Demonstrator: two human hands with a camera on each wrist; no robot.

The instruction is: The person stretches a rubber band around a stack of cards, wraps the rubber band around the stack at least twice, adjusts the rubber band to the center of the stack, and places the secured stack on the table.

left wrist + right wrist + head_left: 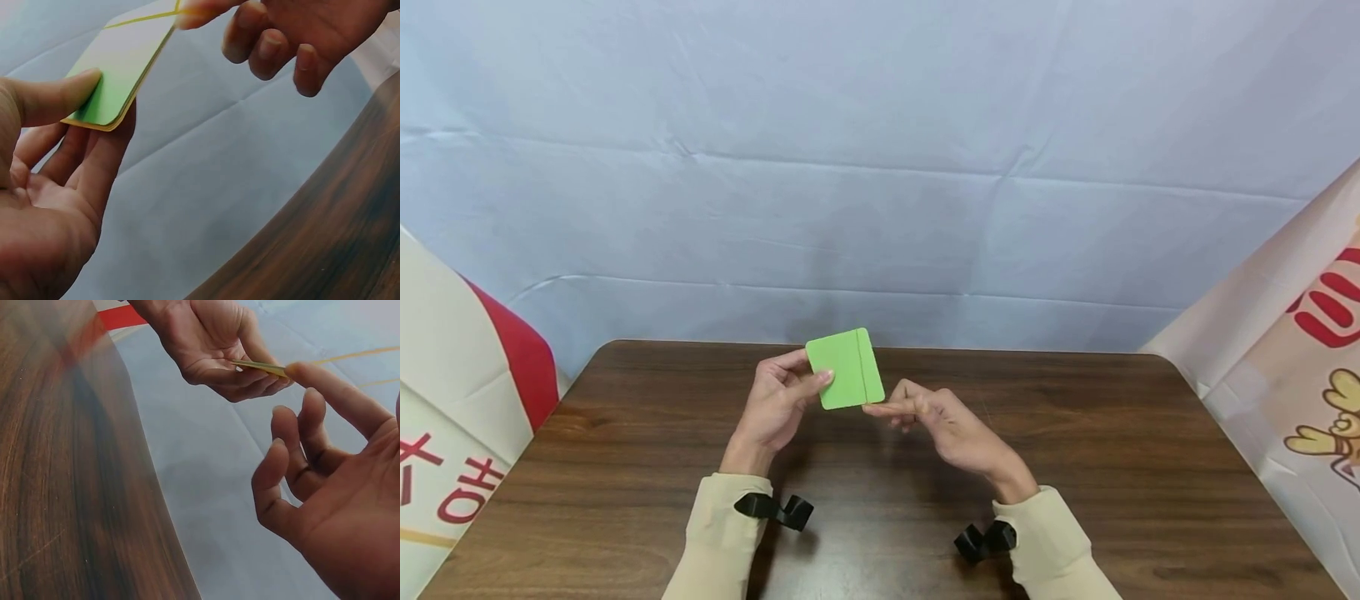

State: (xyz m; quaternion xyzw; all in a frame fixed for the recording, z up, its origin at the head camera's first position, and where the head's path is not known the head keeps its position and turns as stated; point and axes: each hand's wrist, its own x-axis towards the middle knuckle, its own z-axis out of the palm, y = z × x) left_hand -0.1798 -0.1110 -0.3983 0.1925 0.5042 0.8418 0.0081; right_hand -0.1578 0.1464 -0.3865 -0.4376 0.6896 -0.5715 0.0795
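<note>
Brown wood-grain table (880,508), bluish cloth backdrop (880,208), hands (772,407) touching green pad (846,368)

Over a dark brown, wood-grained counter with rounded far corners (1150,467), near the middle of its far edge, a person's left hand (775,402) holds a flat, bright green square with rounded corners (842,377), thumb across its face. A thin dark line runs down the square near its right side. The right hand (953,427) reaches an extended index finger to the square's lower right corner. Both cream sleeves (718,533) bear black wrist straps (758,505). Pale blue, creased cloth (880,208) hangs behind the counter's far edge; printed white banners with red markings (1330,308) flank its left and right edges.
</note>
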